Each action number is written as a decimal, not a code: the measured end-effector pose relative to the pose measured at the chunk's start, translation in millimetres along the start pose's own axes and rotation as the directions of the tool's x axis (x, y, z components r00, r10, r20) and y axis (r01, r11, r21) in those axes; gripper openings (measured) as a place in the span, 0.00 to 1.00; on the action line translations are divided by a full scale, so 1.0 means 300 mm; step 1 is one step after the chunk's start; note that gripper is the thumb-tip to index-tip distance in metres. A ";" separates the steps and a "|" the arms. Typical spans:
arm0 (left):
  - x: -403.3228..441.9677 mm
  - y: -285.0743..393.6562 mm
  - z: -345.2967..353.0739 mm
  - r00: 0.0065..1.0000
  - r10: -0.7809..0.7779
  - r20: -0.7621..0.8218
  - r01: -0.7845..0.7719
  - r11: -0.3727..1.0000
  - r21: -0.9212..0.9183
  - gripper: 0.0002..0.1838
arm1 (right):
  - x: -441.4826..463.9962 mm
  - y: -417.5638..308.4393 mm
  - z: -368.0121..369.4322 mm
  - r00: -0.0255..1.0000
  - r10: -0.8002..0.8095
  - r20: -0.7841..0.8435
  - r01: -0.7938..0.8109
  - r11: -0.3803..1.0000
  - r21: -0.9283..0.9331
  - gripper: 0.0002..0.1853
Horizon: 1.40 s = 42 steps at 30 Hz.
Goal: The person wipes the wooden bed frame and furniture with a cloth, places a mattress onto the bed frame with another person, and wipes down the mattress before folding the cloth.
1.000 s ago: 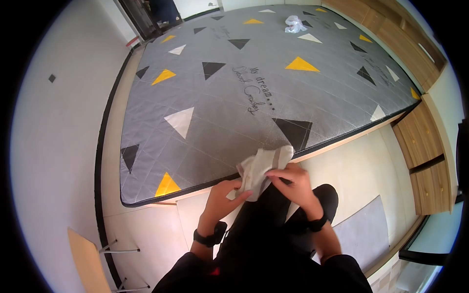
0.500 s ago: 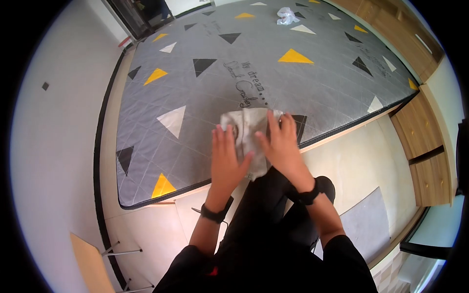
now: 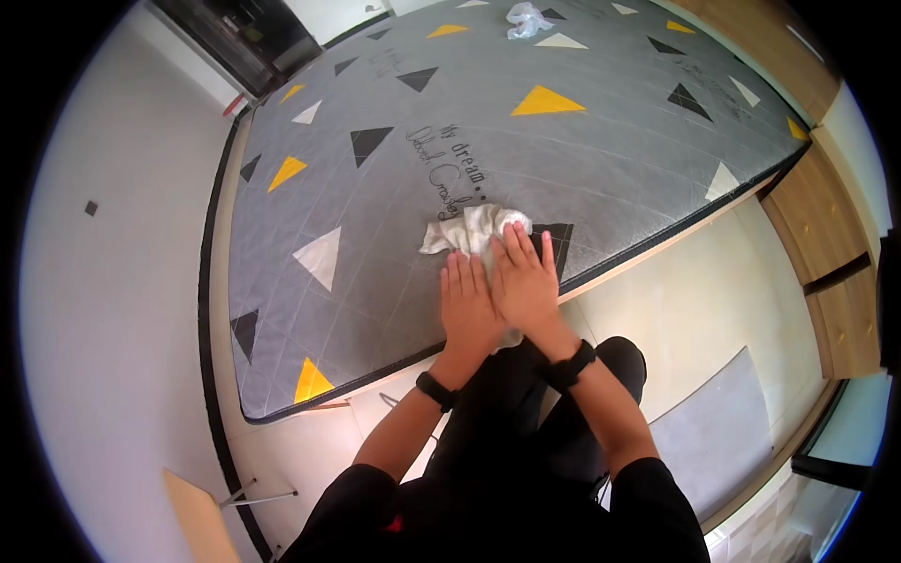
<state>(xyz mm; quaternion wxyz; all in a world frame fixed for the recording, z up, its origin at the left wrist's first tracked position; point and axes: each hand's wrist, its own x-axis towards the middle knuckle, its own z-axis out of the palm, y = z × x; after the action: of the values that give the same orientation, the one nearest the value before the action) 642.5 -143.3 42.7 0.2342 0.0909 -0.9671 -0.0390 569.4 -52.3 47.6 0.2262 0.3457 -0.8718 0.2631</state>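
A crumpled off-white cloth (image 3: 469,228) lies near the front edge of the mattress (image 3: 394,281), which is grey with printed triangles and lettering. My left hand (image 3: 467,305) rests flat on the cloth's lower part, fingers stretched out. Beside it, my right hand (image 3: 527,286) also lies flat, its fingertips on the cloth and its thumb side against the left hand. Both hands cover much of the fabric, so its shape and kind are hidden. A small end of it shows below the hands, at the mattress edge.
A clear plastic bag (image 3: 527,21) lies at the mattress's far side. Wooden drawers (image 3: 817,225) stand to the right, and a grey mat (image 3: 718,432) is on the floor. A white wall (image 3: 113,281) runs along the left, with a small wooden-topped table (image 3: 202,511) near it.
My hands have come together and flattened onto the cloth. The cloth's upper part has bunched up and spread sideways. The view has shifted slightly.
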 end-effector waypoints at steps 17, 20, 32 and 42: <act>0.498 0.165 0.282 0.811 0.281 0.513 -0.294 0.954 -0.057 0.35 | 0.183 0.500 -0.030 0.986 0.159 0.043 -0.141 0.949 -0.282 0.26; 0.517 0.171 0.282 0.810 0.260 0.526 -0.241 0.965 -0.105 0.36 | 0.192 0.505 -0.022 0.989 0.150 -0.002 -0.144 0.951 -0.273 0.25; 0.537 0.157 0.251 0.787 0.307 0.535 -0.223 0.950 -0.218 0.37 | 0.196 0.509 -0.032 0.991 0.121 -0.057 -0.128 0.979 -0.161 0.23; 0.276 0.099 0.098 0.900 0.236 0.366 -0.199 0.971 -0.136 0.36 | 0.106 0.341 -0.046 0.996 0.061 -0.058 -0.060 0.998 0.007 0.26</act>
<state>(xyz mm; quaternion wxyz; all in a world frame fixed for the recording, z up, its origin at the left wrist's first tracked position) 552.0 -129.4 57.0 0.0498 -0.0381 -0.9952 -0.0755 477.5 4.3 45.5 0.2425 0.3119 -0.8743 0.2821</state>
